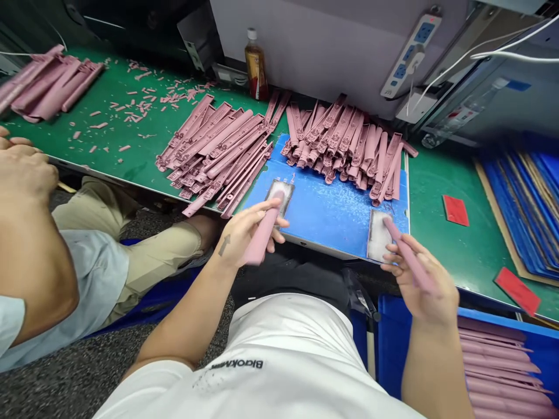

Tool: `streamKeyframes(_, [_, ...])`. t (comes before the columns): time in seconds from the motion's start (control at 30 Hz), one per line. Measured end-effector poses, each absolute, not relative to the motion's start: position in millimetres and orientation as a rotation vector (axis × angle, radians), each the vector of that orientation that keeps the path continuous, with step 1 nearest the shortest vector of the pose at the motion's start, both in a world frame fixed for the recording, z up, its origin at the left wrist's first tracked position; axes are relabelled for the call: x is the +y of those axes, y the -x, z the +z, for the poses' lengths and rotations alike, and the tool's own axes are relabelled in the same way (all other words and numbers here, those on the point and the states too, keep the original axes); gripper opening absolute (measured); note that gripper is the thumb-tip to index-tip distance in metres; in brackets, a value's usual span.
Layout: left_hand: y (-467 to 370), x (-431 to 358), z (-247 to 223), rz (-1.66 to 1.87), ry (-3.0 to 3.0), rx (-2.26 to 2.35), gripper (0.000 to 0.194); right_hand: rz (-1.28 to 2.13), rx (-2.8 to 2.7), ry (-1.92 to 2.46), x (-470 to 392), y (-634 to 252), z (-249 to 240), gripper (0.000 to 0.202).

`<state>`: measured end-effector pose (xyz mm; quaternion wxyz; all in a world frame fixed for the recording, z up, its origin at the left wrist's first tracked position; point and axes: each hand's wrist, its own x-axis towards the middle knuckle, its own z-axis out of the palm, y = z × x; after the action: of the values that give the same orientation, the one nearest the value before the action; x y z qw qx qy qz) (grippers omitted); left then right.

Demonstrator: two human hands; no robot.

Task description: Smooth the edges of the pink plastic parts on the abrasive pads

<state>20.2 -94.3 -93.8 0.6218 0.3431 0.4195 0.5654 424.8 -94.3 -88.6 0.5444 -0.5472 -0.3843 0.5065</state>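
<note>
My left hand (253,230) is closed around a long pink plastic part (262,235), whose far tip lies over a grey-white abrasive pad (286,192) on the blue sheet. Another pink part (413,262) is held in my right hand (430,279), its tip at the top of a second pale pad (378,238). Both pads lie near the front edge of the blue sheet (323,215). Beyond them is a heap of similar pink parts (345,139), and a second heap (218,151) lies to the left on the green table.
A co-worker's arm (35,233) is at the left. Pink scraps (144,107) and more parts (52,87) lie on the green table (131,169). A bottle (256,67) stands behind. Red pieces (455,210), stacked blue sheets (524,203) and a blue bin (393,349) are right.
</note>
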Motion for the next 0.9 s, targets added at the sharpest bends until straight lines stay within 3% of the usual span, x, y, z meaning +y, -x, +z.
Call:
streamKeyframes(0.17, [-12.4, -67.6, -75.8, 1.31, -0.923, 1.07, 0.064, 0.937, -0.971, 1.295, -65.9, -423.5, -64.4, 0.048])
streamKeyframes(0.23, [-1.2, -50.9, -72.5, 1.262, -1.147, 1.318, 0.049, 0.59, -1.136, 1.422, -42.6, -429.9, -63.8, 0.036])
streamKeyframes(0.33, [9.7, -16.3, -73.7, 1.384, -1.523, 1.554, 0.043, 0.124, -1.271, 1.471, 1.7, -438.8, -72.5, 0.038])
streamKeyframes(0.43, [-2.9, 22.2, -83.6, 1.577, -1.501, 1.328, 0.047, 0.513, -1.157, 1.329, 38.9, -438.0, -85.3, 0.052])
streamKeyframes(0.53, [-27.1, 39.7, -98.4, 1.577, -1.187, 0.985, 0.067, 0.844, -1.009, 1.123, 47.8, -431.8, -97.2, 0.073])
streamKeyframes(0.63, [-36.2, 38.4, -109.2, 1.566, -1.1, 0.884, 0.075, 0.807, -1.002, 1.065, 41.3, -424.8, -105.2, 0.081])
streamKeyframes(0.9, [-28.4, 84.5, -122.8, 1.839, -1.274, 1.083, 0.076, 0.565, -0.915, 1.192, 75.2, -416.7, -113.7, 0.074])
